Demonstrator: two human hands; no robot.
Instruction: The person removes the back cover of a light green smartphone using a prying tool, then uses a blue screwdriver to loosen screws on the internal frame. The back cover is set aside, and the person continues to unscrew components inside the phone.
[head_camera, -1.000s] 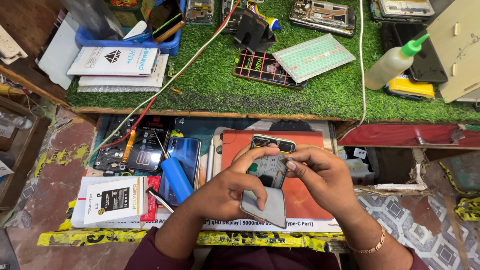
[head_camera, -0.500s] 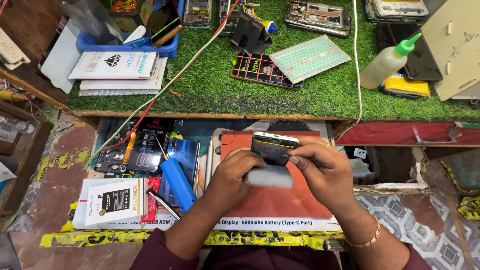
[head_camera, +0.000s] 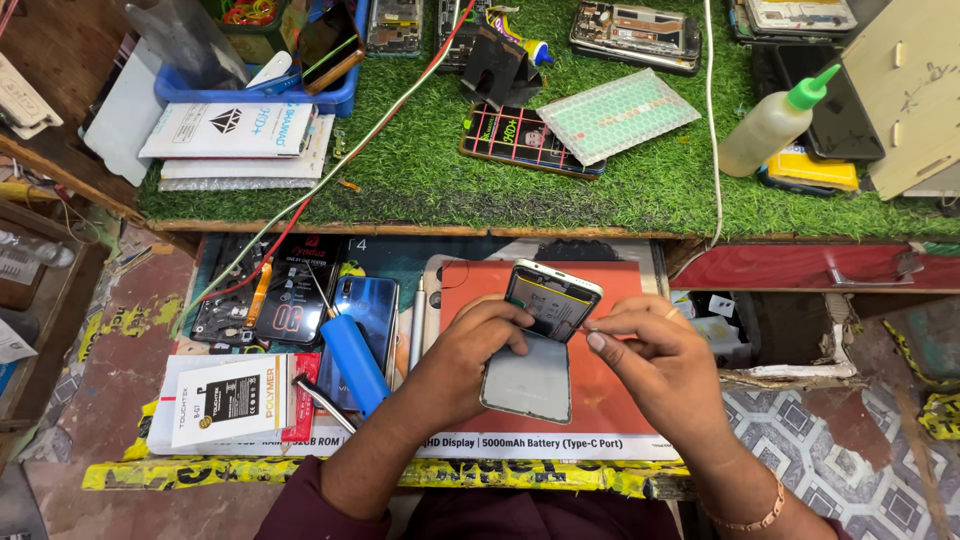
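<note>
Fingers (head_camera: 500, 325) of the left hand (head_camera: 462, 362) are curled tight around an opened phone (head_camera: 540, 335), propping it up over an orange mat (head_camera: 620, 290). The right hand (head_camera: 660, 365) pinches a thin tool (head_camera: 583, 328) right at the phone's edge. Just left sits a blue screwdriver (head_camera: 352, 362) on a blue phone (head_camera: 370, 310). Further back there's a fake grass shelf (head_camera: 650, 190) with a green-capped squeeze bottle (head_camera: 775, 125), a blue tray (head_camera: 330, 100) and more gutted phones.

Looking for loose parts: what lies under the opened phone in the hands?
Under the opened phone, a grey panel rests on an orange mat. The left hand steadies the phone; the right hand pinches a thin tool. Anything beneath the panel is covered.
</note>
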